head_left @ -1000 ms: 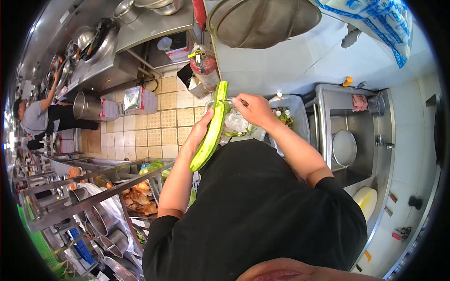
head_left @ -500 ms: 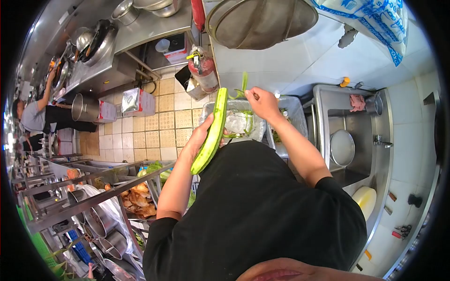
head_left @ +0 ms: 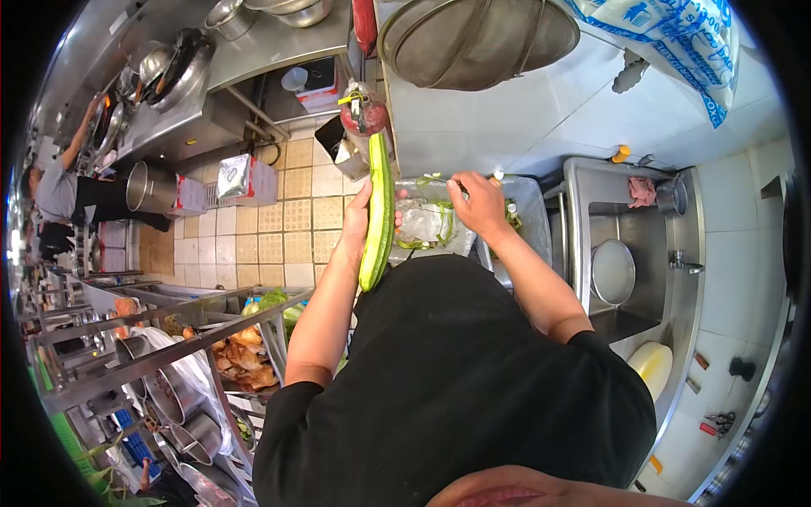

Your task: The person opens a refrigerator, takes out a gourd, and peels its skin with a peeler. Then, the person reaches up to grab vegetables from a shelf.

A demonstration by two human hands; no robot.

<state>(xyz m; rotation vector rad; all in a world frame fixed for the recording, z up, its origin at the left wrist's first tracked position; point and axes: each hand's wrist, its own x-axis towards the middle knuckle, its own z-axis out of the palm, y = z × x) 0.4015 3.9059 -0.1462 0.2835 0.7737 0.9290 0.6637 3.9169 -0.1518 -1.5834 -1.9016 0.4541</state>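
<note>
Green veg more upright vs. prev., L hand fingers wrapped round; R hand fingers part-curled, hold unclear

Centre: one gourd, two hands, two grey bins. Upper right: one blue-printed bag. Right: one sink, one pink cloth, one round pan.

We see a floor of cream and tan square tiles, a pale tiled wall, a stainless steel sink beside it, and a steel counter. Light glints off the metal.
</note>
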